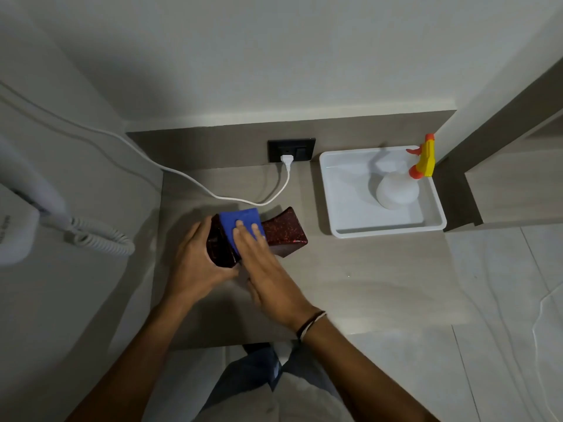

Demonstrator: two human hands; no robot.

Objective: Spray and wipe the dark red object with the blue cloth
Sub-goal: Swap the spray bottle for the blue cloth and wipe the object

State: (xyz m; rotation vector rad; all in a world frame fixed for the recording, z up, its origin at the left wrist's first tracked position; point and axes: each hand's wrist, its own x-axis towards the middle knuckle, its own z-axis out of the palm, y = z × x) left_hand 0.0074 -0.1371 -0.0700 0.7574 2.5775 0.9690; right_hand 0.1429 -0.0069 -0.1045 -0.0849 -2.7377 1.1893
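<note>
dark red object (283, 236), one glossy, speckled, flared piece, lies on its side on the wood-grain counter (365, 269). left hand (195, 266) clasps its near end; right hand (262, 269) lies flat, fingers pressing one nubby blue cloth (240, 223) onto it. one white tray (332, 208) to the right holds one spray bottle (399, 190).

No readable text appears; faint dark markings on the white wall unit (12, 233) are too blurred to read.
</note>
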